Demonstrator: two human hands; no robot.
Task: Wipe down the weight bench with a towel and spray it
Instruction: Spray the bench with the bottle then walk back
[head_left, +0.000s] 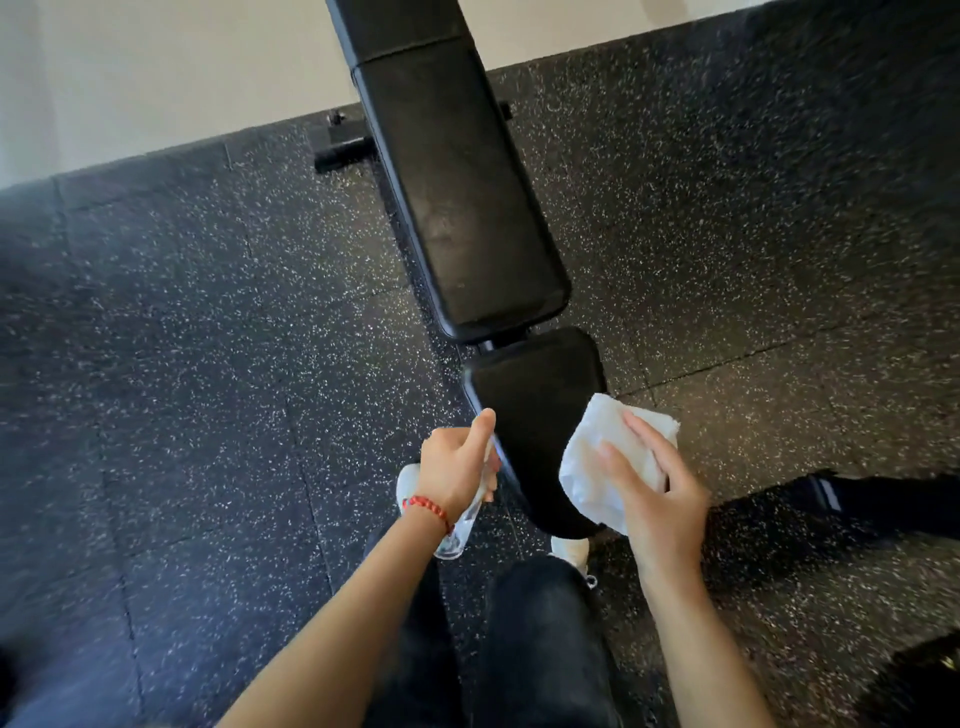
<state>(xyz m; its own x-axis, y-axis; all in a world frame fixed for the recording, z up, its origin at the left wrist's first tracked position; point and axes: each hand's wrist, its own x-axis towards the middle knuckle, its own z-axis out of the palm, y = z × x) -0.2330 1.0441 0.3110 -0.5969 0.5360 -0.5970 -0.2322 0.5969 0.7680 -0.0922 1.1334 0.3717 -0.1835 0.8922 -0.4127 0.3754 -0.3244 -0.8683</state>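
Bench (457, 208) runs from near centre to far. Right hand (660, 499), fingers spread, presses towel (597, 467) on its near seat; wipe in long overlapping strokes. Left hand (457, 467) grips bottle (462, 525).

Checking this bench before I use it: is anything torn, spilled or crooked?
Nothing stands out. The bench pads show no tears or puddles, only faint smudges. The right hand presses a towel on the seat; the left hand grips a bottle.
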